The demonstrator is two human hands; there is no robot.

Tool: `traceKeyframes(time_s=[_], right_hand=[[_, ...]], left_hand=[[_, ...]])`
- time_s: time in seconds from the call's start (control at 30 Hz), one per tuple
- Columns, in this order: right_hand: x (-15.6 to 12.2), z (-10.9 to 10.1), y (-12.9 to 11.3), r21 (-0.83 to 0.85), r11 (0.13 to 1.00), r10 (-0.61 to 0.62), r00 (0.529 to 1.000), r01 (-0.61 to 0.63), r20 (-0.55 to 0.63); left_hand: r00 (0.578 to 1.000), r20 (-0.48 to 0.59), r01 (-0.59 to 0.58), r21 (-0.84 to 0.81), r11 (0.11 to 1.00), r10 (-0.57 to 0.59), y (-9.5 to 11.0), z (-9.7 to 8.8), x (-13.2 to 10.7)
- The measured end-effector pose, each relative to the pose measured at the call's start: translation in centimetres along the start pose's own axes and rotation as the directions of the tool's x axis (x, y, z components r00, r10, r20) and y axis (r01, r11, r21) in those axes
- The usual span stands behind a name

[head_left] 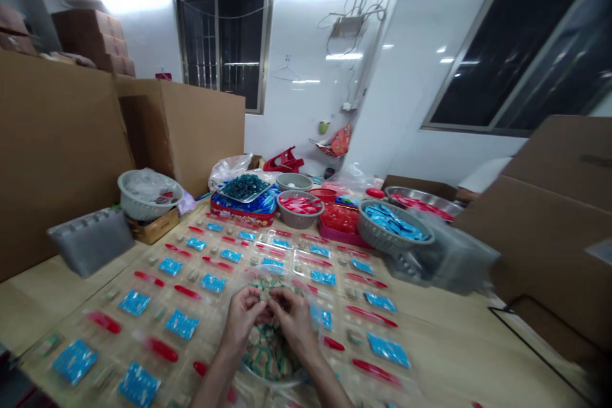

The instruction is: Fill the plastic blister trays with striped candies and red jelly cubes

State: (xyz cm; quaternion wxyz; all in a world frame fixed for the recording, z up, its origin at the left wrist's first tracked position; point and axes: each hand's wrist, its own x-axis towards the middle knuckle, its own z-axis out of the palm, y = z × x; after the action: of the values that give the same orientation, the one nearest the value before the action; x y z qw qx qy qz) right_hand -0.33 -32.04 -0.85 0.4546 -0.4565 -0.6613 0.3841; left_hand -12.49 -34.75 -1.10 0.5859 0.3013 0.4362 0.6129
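My left hand [243,317] and my right hand [292,319] meet above a clear round bowl [280,384]. Small tan and green striped pieces [270,354] fill the bowl. Fingers of both hands are pinched together, fingertips nearly touching; whatever is between them is too small and blurred to make out. Around the bowl, clear plastic trays lie in rows, holding blue patterned packets [182,324], red pen-shaped items [160,349] and small striped pieces like those in the bowl. My forearms and the bowl cover some of these trays.
Behind the rows stand a grey basket of pink-red packets [300,205], a basket of blue packets [393,223], a tray of dark teal pieces [245,186] and a pink container of red pieces [340,218]. Clear plastic cases [454,261] stand right; cardboard [549,236] borders the table.
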Motion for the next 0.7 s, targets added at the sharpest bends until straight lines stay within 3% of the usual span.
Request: traceKeyframes(time_s=[0.23,0.4,0.5,0.7], right_hand=[[0.2,0.0,0.4,0.168,0.980,0.113,0.992,-0.102,-0.061],[1.1,-1.2,0.7,0.250,0.964,0.109,0.992,-0.089,-0.069],[3.0,-4.9,1.1,0.329,0.939,0.132,0.988,-0.099,-0.079],[5.9,-17.1,2.7,0.319,0.932,0.254,0.939,-0.173,-0.231]], left_hand=[[0.998,0.039,0.042,0.103,0.994,-0.046,-0.3,-0.1,0.3],[0.997,0.019,0.074,0.131,0.989,-0.077,-0.4,-0.2,0.4],[0.995,-0.021,0.101,0.154,0.983,-0.099,-0.3,-0.4,0.4],[0.996,-0.046,0.082,0.171,0.982,-0.076,-0.3,-0.6,0.3]])
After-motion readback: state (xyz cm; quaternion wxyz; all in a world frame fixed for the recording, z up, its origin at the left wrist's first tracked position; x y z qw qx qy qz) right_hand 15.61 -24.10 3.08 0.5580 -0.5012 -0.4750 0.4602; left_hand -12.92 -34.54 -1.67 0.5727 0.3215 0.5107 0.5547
